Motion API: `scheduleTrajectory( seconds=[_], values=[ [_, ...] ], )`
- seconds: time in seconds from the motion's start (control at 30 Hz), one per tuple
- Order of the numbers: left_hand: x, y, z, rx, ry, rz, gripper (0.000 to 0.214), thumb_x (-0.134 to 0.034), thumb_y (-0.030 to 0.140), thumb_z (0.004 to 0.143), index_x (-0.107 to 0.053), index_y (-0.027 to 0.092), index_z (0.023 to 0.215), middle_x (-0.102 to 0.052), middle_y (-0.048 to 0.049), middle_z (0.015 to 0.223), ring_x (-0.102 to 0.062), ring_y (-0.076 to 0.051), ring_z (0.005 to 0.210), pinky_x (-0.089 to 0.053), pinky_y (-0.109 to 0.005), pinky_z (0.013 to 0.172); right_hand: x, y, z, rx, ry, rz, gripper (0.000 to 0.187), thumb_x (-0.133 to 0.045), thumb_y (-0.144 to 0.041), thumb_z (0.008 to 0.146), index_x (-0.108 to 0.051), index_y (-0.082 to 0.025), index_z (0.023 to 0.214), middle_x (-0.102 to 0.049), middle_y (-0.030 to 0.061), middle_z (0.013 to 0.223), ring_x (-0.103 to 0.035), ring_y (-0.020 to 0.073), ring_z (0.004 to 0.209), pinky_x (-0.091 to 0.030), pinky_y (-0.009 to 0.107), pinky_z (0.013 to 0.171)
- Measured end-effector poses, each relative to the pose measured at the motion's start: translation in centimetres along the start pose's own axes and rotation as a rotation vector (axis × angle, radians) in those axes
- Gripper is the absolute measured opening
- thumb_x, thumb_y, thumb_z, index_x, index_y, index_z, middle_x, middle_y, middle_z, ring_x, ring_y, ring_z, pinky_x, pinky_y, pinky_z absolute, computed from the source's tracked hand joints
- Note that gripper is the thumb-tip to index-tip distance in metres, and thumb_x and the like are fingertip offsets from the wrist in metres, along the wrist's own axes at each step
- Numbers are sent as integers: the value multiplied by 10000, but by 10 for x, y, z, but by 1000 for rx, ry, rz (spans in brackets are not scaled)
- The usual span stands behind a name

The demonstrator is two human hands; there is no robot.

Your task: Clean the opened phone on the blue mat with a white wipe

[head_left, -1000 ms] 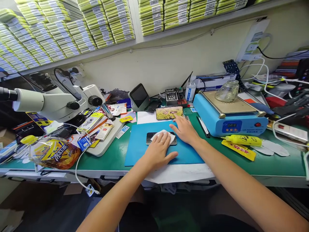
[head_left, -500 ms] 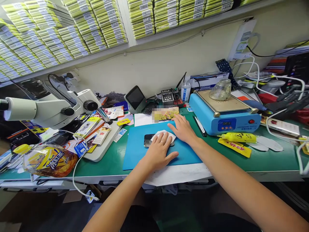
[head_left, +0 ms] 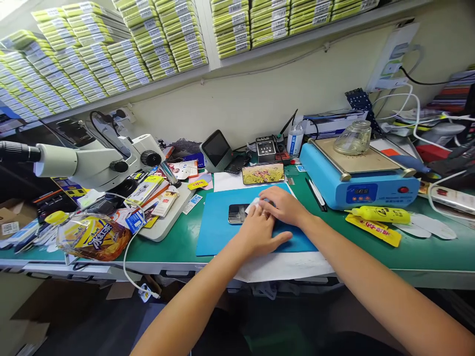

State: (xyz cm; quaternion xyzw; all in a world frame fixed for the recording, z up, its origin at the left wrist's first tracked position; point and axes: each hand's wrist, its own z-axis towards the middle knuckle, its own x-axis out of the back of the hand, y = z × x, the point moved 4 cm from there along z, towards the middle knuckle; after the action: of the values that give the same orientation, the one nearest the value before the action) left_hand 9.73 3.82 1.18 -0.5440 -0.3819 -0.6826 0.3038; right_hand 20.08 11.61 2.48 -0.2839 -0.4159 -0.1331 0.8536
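A dark phone point(head_left: 236, 214) lies on a blue mat point(head_left: 215, 237), its right part covered by my hands. On it rests a small white wipe point(head_left: 252, 204), partly hidden. My left hand point(head_left: 261, 230) lies over the wipe with fingers stretched forward and thumb spread aside; a ring shows on one finger. My right hand point(head_left: 284, 204) reaches in from the right, its fingers laid over the left fingertips at the wipe's edge. Behind the mat, a second phone point(head_left: 263, 174) leans sideways with a yellow picture on its screen.
A microscope point(head_left: 96, 165) and a tea bottle point(head_left: 94, 237) stand left. Right of the mat are a blue heating machine point(head_left: 356, 178) bearing a glass jar point(head_left: 354, 137), a yellow tube point(head_left: 382, 214) and a yellow packet point(head_left: 373, 229). A shelf of stacked yellow packs point(head_left: 230, 27) hangs above.
My right hand has come from the mat's far right edge onto my left fingers and the wipe. The left hand and wipe have slid right along the phone, baring more of its left part.
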Motion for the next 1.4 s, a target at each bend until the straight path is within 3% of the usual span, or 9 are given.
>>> scheduleTrajectory(
  seconds=[0.17, 0.33, 0.6, 0.73, 0.83, 0.97, 1.1, 1.27, 1.4],
  values=[
    [6, -12, -27, -30, -9, 34, 662, -340, 597, 1018, -458, 115, 1455, -424, -156, 1559, -263, -294, 1511, -180, -454, 1250, -6, -9, -5, 20, -145, 75, 361, -443, -471, 988, -711, -229, 1008, -750, 86, 1064, -643, 257, 1029, -499, 399, 906],
    [10, -51, -39, 138, -48, 64, 691, -333, 572, 1027, -304, 122, 1550, -241, -153, 1641, -170, -299, 1535, -203, -499, 1234, -1, 6, -1, -184, 24, 74, 358, -425, -399, 980, -727, -224, 903, -761, 83, 980, -665, 254, 963, -495, 380, 888],
    [3, -9, -29, 20, -49, 18, 723, -316, 614, 1014, -318, 129, 1550, -213, -131, 1651, -134, -303, 1541, -187, -475, 1243, 2, 20, -3, -315, 112, 91, 316, -453, -356, 949, -704, -217, 814, -768, 62, 936, -676, 224, 890, -486, 323, 782],
    [8, -34, -48, 89, -57, 39, 691, -294, 577, 1033, -332, 110, 1540, -248, -151, 1637, -180, -290, 1533, -215, -474, 1237, 1, 19, -3, -319, 111, 100, 307, -459, -351, 945, -708, -220, 821, -772, 59, 943, -674, 225, 898, -480, 321, 783],
    [11, -51, -36, 178, -52, 64, 698, -295, 573, 1032, -326, 92, 1537, -268, -172, 1627, -193, -313, 1528, -238, -512, 1222, 2, 19, -2, -327, 101, 91, 298, -464, -345, 941, -705, -224, 813, -771, 53, 922, -673, 221, 878, -477, 319, 776],
    [4, -23, -8, 124, -67, 8, 783, -302, 623, 1010, -295, 53, 1548, -256, -186, 1628, -192, -321, 1527, -222, -494, 1232, 3, 20, -2, -333, 94, 77, 314, -454, -345, 942, -692, -218, 782, -767, 54, 888, -668, 213, 836, -477, 316, 753],
    [-1, 5, -18, -1, -61, -31, 803, -257, 669, 1002, -264, 104, 1572, -208, -140, 1648, -146, -287, 1539, -199, -456, 1248, 1, 20, -4, -323, 68, 85, 318, -452, -341, 942, -684, -222, 761, -762, 48, 860, -659, 203, 810, -471, 306, 721],
    [7, -41, -57, 167, -53, 57, 782, -247, 638, 1019, -269, 72, 1558, -206, -183, 1639, -149, -300, 1535, -227, -483, 1233, -4, 16, -2, -268, -6, 64, 332, -436, -353, 954, -691, -228, 784, -761, 48, 874, -658, 213, 834, -458, 318, 734],
    [10, -58, -44, 231, -72, 64, 832, -252, 650, 1009, -263, 16, 1548, -209, -216, 1632, -144, -323, 1532, -221, -479, 1234, -4, 15, -1, -266, -29, 60, 331, -430, -355, 952, -685, -227, 784, -759, 53, 883, -651, 220, 841, -451, 327, 740]
  ],
)
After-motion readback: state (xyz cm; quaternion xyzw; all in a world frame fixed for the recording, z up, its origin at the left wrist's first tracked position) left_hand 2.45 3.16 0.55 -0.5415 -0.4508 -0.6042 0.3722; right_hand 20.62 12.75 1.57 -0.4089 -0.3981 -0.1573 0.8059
